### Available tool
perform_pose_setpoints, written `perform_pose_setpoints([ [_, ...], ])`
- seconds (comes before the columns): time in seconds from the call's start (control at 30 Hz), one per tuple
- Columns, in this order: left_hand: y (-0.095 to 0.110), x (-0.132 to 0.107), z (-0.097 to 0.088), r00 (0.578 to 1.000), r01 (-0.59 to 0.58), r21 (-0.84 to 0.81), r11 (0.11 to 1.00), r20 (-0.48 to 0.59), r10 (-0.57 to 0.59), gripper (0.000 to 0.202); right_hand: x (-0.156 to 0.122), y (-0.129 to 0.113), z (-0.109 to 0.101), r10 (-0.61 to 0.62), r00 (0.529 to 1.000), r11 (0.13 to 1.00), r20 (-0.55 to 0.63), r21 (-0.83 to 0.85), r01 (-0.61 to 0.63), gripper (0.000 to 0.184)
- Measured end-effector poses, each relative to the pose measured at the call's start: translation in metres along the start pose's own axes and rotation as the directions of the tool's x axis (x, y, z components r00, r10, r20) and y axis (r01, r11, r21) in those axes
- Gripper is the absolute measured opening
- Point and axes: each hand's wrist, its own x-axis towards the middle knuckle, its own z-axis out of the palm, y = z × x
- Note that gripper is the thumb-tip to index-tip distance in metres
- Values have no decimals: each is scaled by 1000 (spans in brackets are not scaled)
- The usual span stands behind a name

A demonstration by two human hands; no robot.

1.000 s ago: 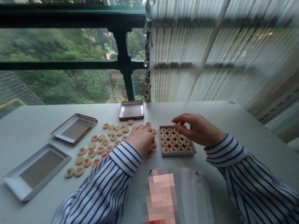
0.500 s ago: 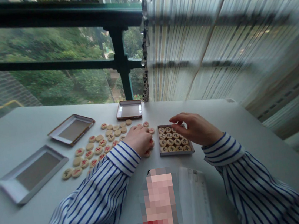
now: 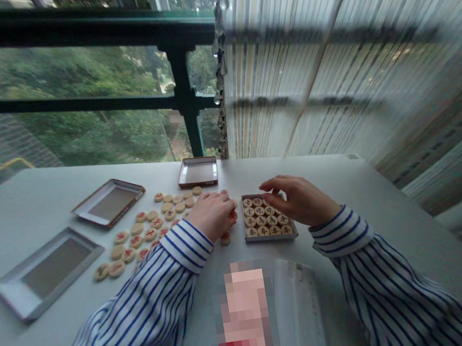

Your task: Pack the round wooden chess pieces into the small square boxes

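Round wooden Chinese chess pieces (image 3: pixel 150 234), many with red characters, lie loose left of centre on the white table. My left hand (image 3: pixel 212 215) reaches down among those at the right edge of the spread, fingers bent and close together. Its fingertips touch or hover beside a red-marked piece (image 3: pixel 232 215); whatever they hold is hidden. A shallow square box (image 3: pixel 272 237) holds rows of black-marked pieces (image 3: pixel 261 221). Above the box's right side is my right hand (image 3: pixel 302 200), thumb and forefinger apart with nothing visible between them. It covers the box's upper right corner.
Two shallow trays (image 3: pixel 107 203) (image 3: pixel 21 311) lie at the left, and a smaller tray (image 3: pixel 195 159) at the back. Near me are a blurred-out object (image 3: pixel 245 309) and a clear plastic case (image 3: pixel 299 313). Behind the table (image 3: pixel 41 184) stand a window and a string curtain (image 3: pixel 285 72).
The whole view has shifted slightly. My left hand stays over the loose pieces with a small shift of its fingers; my right hand keeps its pose over the box.
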Motion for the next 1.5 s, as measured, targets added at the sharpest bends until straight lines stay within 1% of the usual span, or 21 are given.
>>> perform_pose_setpoints([
  [0.2,1,-2,-8,998,-40,-59,997,-56,37,14,0,-2,-3,1,1000,1000,12,2,-1,24],
  [0.37,4,-3,-12,993,-54,-67,996,-105,47,13,-1,-2,-3,5,1000,1000,5,2,-5,24],
  [0.63,8,-2,-13,981,-82,-98,992,-182,63,12,-2,-1,-4,-13,1000,1000,0,-1,13,24],
  [0.77,10,-1,-14,976,-98,-150,984,-209,65,11,-3,-2,-4,-15,1000,1000,-4,3,15,24],
  [1.07,12,0,-13,955,-140,-216,966,-288,74,11,-3,-6,-6,-24,1000,1000,0,14,24,22],
  [1.27,15,0,-15,932,-183,-253,950,-352,86,11,-6,-10,-16,-4,1000,998,-24,61,5,21],
  [1.4,18,0,-17,913,-197,-251,948,-400,84,14,-10,-7,-22,-6,1000,997,-26,72,8,19],
  [1.5,20,0,-17,907,-203,-251,946,-412,86,16,-13,-5,-24,-6,1000,996,-24,90,8,18],
])
